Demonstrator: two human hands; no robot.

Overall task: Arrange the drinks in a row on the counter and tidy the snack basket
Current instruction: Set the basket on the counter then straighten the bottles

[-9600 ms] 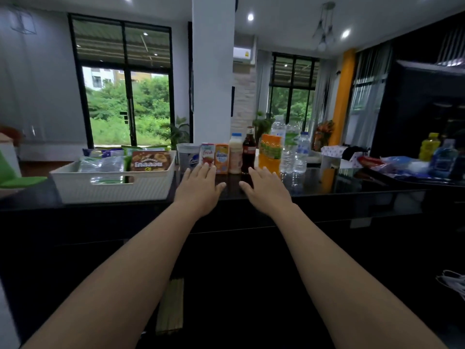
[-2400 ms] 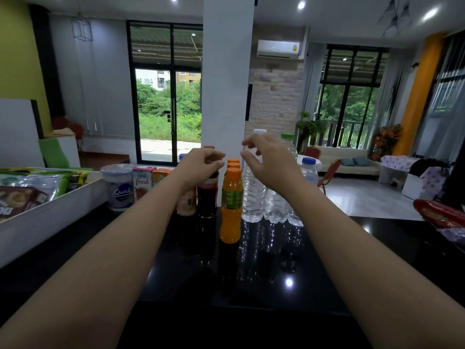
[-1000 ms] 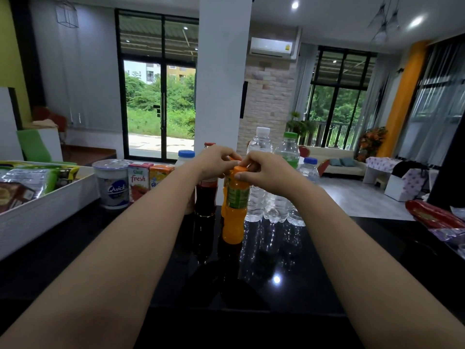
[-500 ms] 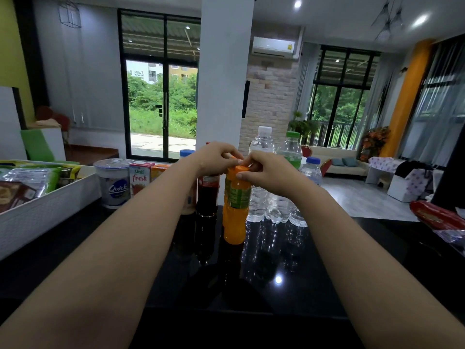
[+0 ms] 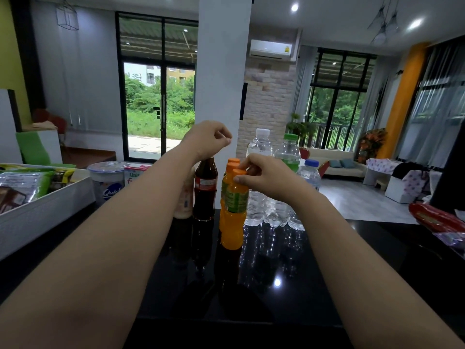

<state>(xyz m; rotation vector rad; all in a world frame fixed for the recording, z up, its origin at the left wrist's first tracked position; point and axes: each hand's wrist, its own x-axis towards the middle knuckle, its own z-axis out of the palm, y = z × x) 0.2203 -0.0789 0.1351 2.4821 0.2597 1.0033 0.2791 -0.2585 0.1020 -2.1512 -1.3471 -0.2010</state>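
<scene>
Orange bottle (image 5: 232, 217), cap pinched in our right hand (image 5: 266, 177); our left hand (image 5: 205, 139) hovers curled, empty. Next we likely slide it into line.

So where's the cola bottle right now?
Head view, centre of the counter: the cola bottle stands just left of the orange bottles, below the left hand.

Orange plastic juice bottles (image 5: 232, 222), a dark cola bottle (image 5: 205, 188) and clear water bottles (image 5: 260, 147) stand clustered on the black tabletop (image 5: 314, 273); a white snack basket (image 5: 45, 216) sits left.
</scene>
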